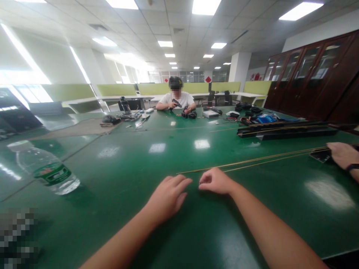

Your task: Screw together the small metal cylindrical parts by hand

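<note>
My left hand point(169, 196) is just above the green table point(117, 220), its fingers stretched forward and the thumb apart, with nothing visible in it. Close by on its right, my right hand point(217, 182) is closed in a pinch. A tiny dark spot shows at its fingertips, too small to name. Just beyond both hands lie several long, thin yellowish rods point(252, 161), running off to the right. Their far ends meet a black channel-shaped piece point(322, 155), on which another person's hand point(343, 155) rests.
A water bottle point(53, 170) with a green label stands at the left. Long black channels point(288, 130) lie at the right back, near a blue bundle point(266, 118). Across the table sits a person point(179, 100) holding a drill-like tool point(176, 103). Dark cabinets point(314, 71) line the right.
</note>
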Demonstrator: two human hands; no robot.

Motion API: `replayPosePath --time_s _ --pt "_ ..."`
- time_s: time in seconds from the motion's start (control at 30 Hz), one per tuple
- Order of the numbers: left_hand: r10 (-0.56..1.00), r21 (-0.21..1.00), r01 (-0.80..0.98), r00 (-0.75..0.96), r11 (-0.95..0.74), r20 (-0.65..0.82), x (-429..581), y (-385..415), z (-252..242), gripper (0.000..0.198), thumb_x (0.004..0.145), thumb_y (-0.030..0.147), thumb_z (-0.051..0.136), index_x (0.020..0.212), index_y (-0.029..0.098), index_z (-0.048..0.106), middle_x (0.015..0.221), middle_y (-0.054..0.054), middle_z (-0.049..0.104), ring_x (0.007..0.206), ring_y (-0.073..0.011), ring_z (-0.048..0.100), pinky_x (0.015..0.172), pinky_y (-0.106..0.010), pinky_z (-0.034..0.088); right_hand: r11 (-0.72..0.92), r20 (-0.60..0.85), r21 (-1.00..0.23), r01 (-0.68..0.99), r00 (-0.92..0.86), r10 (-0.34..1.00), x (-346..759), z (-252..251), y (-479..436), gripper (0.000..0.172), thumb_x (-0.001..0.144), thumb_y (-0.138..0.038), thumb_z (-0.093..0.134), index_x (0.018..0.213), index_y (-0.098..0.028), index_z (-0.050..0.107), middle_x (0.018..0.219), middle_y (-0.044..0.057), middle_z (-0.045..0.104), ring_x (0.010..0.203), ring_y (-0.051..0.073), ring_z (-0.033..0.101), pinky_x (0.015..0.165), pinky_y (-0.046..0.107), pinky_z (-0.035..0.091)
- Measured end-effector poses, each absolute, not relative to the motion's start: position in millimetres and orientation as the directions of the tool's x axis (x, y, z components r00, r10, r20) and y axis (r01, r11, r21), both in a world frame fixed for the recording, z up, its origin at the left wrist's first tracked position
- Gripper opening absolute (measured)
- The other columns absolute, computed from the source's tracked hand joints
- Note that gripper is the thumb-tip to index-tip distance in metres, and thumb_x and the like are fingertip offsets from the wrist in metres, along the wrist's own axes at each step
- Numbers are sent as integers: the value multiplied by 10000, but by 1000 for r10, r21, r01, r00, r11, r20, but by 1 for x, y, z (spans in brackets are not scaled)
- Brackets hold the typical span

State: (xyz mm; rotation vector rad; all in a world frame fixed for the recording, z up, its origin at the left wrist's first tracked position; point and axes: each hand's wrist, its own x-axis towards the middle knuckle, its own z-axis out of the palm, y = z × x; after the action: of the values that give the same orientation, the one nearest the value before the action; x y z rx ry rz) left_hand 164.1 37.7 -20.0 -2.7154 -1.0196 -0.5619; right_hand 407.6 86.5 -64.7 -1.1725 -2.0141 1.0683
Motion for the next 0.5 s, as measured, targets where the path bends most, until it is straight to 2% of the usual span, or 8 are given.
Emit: replayPosePath --time_s 0.07,0.17,0.23,0.3,0.4,0.5 --pt "561 -36 609 751 -793 349 197 48 -27 423 828 134 592 1237 213 519 1112 -75 614 964 -227 589 840 -365 507 298 92 -875 381 -474 876 408 -68 88 218 683 -329 752 740 -121 719 672 29 696 602 147 604 562 236 443" --pt "523 -22 565 777 -825 349 222 56 -38 239 849 132 559 1083 176 583 984 -68 628 873 -214 588 785 -349 505 312 109 -896 315 -527 843 408 -70 89 176 696 -274 721 655 -108 683 619 7 653 569 123 560 521 212 393" --pt "515 -4 558 768 -830 381 224 59 -43 128 883 143 518 969 164 610 891 -61 629 810 -198 585 750 -332 505 309 101 -901 305 -546 832 408 -70 90 171 703 -268 713 668 -103 693 622 8 654 567 120 556 519 209 391" --pt "508 10 559 746 -829 431 214 59 -44 156 921 169 474 941 168 629 865 -61 636 806 -188 595 756 -323 512 297 78 -898 325 -545 835 409 -68 89 210 700 -311 734 739 -105 728 654 20 678 587 131 578 538 217 418" --pt "543 6 640 647 -768 536 171 53 -32 225 957 240 440 1036 188 643 980 -75 665 900 -193 626 822 -330 530 287 34 -881 377 -554 832 410 -63 87 323 680 -403 770 853 -130 764 737 48 722 646 160 630 590 240 470" --pt "657 44 836 397 -547 641 106 32 -8 276 958 359 452 1136 217 608 1057 -60 668 920 -208 643 832 -353 544 289 14 -867 406 -559 829 411 -58 86 366 667 -447 779 879 -149 772 790 62 741 688 176 658 617 251 494"
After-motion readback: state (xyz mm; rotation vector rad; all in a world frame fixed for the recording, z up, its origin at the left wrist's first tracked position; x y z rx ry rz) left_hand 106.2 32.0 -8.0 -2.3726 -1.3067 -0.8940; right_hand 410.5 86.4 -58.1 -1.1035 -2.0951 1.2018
